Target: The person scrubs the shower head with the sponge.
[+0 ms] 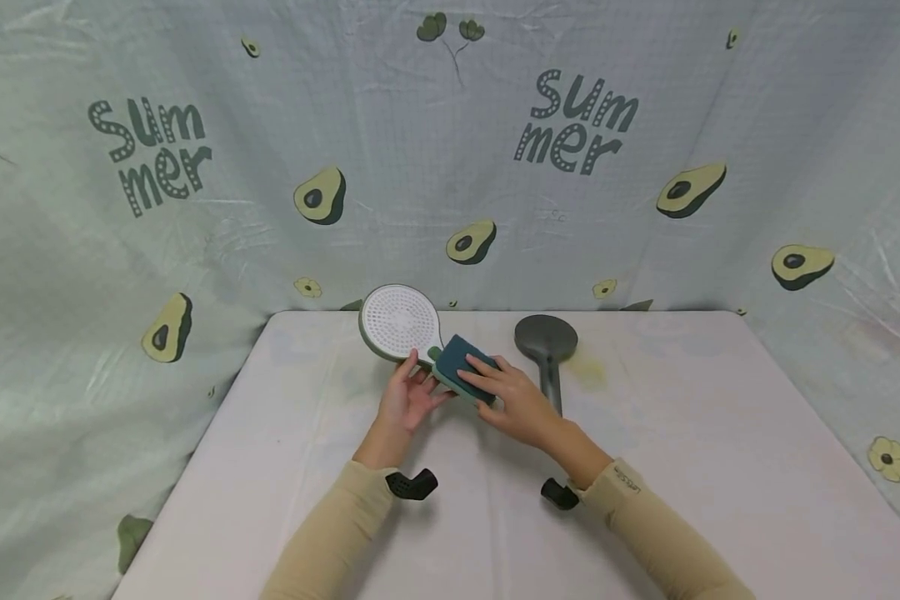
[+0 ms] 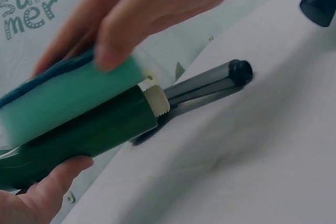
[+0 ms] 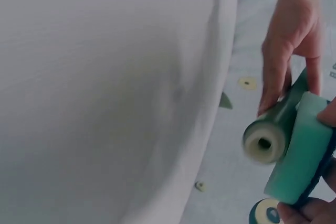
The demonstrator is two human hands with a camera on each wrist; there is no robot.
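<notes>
My left hand grips the dark green handle of a handheld shower head, whose round white nozzle face is turned up toward the head camera. A two-layer sponge, light green with a dark blue side, lies along that handle. With fingers on its blue side and thumb at its edge, my right hand holds the sponge against the handle. The handle's pale threaded end shows a round hole in the right wrist view. In the head view the sponge covers most of the handle.
A second, dark grey shower head lies on the white-covered table, right of the hands and partly behind the right one. Behind the table hangs a cloth printed with avocados. Black wrist mounts sit at both cuffs.
</notes>
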